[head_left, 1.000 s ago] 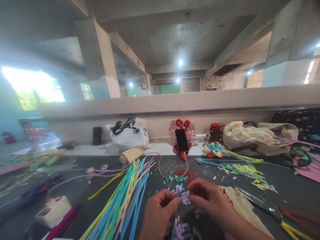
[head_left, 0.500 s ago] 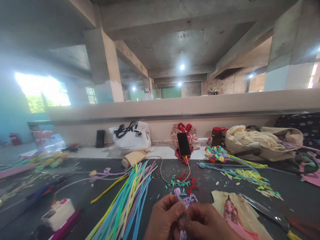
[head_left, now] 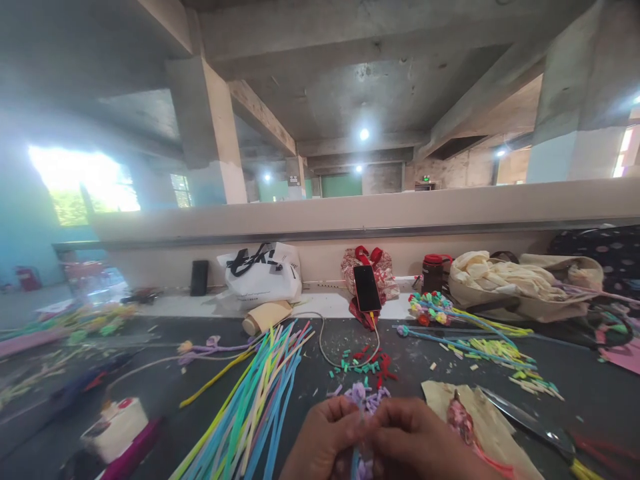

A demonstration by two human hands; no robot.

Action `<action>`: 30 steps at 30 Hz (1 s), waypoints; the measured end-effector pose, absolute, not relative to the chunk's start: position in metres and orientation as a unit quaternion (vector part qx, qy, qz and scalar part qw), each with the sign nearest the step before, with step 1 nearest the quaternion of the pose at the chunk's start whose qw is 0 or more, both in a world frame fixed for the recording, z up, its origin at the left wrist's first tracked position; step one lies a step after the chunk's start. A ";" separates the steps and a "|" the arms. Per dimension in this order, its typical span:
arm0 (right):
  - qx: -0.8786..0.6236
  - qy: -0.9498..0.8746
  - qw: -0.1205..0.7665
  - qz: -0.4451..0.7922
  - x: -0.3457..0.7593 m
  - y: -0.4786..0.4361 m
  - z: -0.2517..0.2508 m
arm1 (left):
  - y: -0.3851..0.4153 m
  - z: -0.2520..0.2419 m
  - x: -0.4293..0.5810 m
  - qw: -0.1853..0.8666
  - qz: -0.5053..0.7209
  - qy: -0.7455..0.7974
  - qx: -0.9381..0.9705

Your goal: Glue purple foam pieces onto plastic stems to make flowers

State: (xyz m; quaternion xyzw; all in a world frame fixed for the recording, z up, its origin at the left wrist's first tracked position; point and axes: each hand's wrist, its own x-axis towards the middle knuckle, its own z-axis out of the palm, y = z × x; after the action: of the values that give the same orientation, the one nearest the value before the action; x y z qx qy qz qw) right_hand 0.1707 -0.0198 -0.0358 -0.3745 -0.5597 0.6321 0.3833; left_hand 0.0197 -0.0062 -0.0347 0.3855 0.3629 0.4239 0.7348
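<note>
At the bottom centre, my left hand [head_left: 323, 437] and my right hand [head_left: 417, 437] meet with fingertips pinched together. Between them is a lavender pipe-cleaner stem [head_left: 358, 395], its fuzzy purple top showing above the fingers. A blue and lilac length shows below the thumbs, partly hidden by the hands. Just beyond the fingertips, short lavender pipe-cleaner pieces [head_left: 375, 400] lie on the dark table. Long pipe cleaners [head_left: 255, 400] in several colours spread out to the left of my left hand.
Red and green cut pieces [head_left: 384, 367] lie ahead. Scissors [head_left: 530, 420] rest right, beside brown paper [head_left: 510, 443] with a pink item. A phone [head_left: 367, 288] on a cable leans on a patterned bag. A white bag [head_left: 260, 273], a bottle [head_left: 434, 275] and finished flowers [head_left: 430, 308] stand behind.
The purple top has dropped lower and closer to my fingers. Both hands have drawn together, and more lavender pieces show beyond them.
</note>
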 end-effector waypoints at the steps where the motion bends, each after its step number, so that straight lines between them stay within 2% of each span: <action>1: -0.376 -0.537 0.399 0.641 0.172 -0.018 -0.035 | -0.007 -0.034 0.021 0.739 0.422 0.358 0.386; 5: -0.377 -0.517 0.447 0.625 0.178 -0.015 -0.027 | -0.013 -0.028 0.024 0.750 0.418 0.345 0.378; 11: -0.377 -0.512 0.474 0.609 0.184 -0.020 -0.011 | -0.017 -0.023 0.027 0.736 0.421 0.362 0.387; 22: -0.302 -0.572 0.431 0.629 0.194 -0.015 -0.018 | -0.018 -0.023 0.026 0.697 0.405 0.389 0.447; 30: -0.286 -0.662 0.428 0.545 0.192 -0.024 -0.007 | -0.019 -0.020 0.025 0.737 0.334 0.355 0.468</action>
State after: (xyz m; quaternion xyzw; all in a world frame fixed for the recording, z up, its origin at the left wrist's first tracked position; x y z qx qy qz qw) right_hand 0.1915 -0.0237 -0.0072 -0.2857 -0.6619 0.5454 0.4277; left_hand 0.0249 -0.0192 -0.0195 0.4676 0.3554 0.3341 0.7372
